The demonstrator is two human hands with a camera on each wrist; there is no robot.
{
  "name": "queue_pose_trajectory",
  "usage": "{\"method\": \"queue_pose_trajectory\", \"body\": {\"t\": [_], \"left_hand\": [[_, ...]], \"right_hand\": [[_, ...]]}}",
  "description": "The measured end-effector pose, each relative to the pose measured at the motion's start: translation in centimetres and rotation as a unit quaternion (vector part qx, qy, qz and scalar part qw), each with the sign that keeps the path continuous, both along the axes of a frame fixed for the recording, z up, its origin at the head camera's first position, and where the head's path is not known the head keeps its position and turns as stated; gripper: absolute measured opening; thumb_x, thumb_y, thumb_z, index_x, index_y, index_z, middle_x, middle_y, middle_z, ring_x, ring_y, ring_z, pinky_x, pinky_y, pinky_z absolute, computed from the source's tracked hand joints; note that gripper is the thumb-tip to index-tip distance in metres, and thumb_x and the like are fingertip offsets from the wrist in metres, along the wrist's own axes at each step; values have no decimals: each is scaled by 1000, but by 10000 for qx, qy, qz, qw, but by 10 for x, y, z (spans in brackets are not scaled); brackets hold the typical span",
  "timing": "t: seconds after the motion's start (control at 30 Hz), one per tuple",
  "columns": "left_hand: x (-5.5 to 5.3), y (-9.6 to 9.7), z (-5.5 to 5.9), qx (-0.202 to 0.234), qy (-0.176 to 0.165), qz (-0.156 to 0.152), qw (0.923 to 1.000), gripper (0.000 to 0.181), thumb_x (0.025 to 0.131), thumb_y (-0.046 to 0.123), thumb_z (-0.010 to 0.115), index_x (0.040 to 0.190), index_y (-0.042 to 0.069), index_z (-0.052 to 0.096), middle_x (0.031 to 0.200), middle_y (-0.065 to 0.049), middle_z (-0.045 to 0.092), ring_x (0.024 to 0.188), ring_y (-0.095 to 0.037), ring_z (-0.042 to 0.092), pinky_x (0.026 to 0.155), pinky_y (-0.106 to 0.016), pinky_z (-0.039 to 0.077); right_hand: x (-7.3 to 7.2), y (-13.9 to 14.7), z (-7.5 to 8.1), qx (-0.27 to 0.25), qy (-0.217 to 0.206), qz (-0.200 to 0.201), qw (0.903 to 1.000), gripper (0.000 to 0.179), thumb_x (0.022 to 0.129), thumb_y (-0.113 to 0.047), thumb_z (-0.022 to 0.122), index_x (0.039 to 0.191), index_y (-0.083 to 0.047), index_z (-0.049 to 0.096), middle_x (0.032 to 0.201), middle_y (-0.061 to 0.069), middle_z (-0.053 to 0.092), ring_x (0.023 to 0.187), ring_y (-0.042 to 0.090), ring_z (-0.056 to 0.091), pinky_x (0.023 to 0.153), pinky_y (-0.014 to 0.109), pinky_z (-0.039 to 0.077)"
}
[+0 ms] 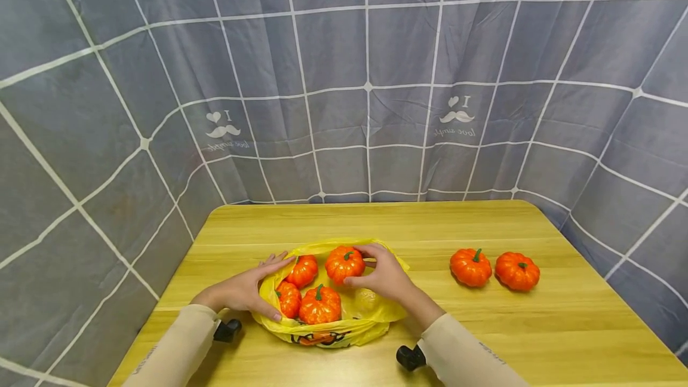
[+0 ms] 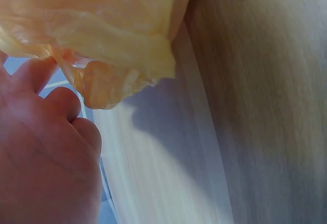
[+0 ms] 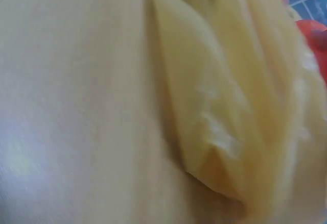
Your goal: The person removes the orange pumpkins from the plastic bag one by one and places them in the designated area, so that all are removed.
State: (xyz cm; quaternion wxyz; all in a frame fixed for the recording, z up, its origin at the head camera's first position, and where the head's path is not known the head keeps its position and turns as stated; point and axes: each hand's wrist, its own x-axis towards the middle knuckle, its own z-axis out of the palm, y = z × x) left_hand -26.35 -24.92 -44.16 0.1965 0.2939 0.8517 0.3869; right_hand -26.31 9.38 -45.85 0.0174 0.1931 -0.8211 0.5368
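A yellow plastic bag (image 1: 376,324) lies with its mouth spread, three small orange pumpkins inside: one at the back (image 1: 303,272), one at the left (image 1: 289,300) and one at the front (image 1: 320,305). My left hand (image 1: 244,288) grips the bag's left side, thumb and index finger spread along the rim. In the left wrist view, curled fingers (image 2: 64,101) meet the plastic (image 2: 102,25). With thumb and fingers, my right hand (image 1: 388,276) holds another pumpkin (image 1: 343,264) over the bag's opening. The right wrist view is blurred and mostly shows the bag's folds (image 3: 219,96).
Two more orange pumpkins, one with an upright green stem (image 1: 470,267) and one beside it (image 1: 517,271), sit to the right on the wooden table (image 1: 430,226). A grey curtain with white lines (image 1: 344,112) hangs behind the table and around its sides.
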Motion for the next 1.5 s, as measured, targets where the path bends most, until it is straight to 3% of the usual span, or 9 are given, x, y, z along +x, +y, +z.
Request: {"method": "queue_pose_trajectory", "body": {"t": [0.27,0.6,0.8,1.1,1.3,1.5], "left_hand": [[-3,-3,0,-16,71,-59,10000,111,71,29,94,161,19,30,168,-15,5,148,-48,-8,106,-78,-2],[-7,-3,1,-1,62,-105,9999,112,71,29,94,161,18,29,167,-16,5,148,-50,-9,105,-79,-3],[-8,-3,0,95,24,-115,9999,111,70,27,94,160,17,30,167,-16,5,148,-49,-10,105,-78,-5],[-8,-5,-3,44,-74,-109,9999,112,70,29,94,161,19,29,167,-16,5,148,-49,-10,105,-78,-5],[-9,-5,-5,10,-58,-83,9999,112,71,31,93,161,20,28,167,-16,3,148,-49,-11,105,-78,-5],[-8,-5,-4,24,-14,-134,9999,111,72,29,93,161,17,29,166,-20,2,147,-51,-11,104,-79,-5]], "right_hand": [[-3,22,13,-272,26,-339,9991,67,74,-17,92,132,-1,63,124,9,60,116,28,60,97,44,52],[-5,63,19,-332,160,-620,9974,68,77,-15,89,135,4,60,131,18,58,119,35,58,99,48,50],[-3,92,14,-146,122,-991,9949,69,78,-18,89,137,1,59,133,16,57,121,33,56,100,43,50],[8,128,2,175,-110,-1308,9912,74,78,-20,89,140,4,55,137,21,52,125,38,53,102,46,48],[12,141,-1,675,-314,-1619,9840,78,79,-27,89,140,6,53,139,25,53,120,42,58,98,48,50],[15,148,-1,1211,-216,-1816,9757,78,77,-28,89,138,7,55,135,27,56,110,38,64,91,47,54]]}}
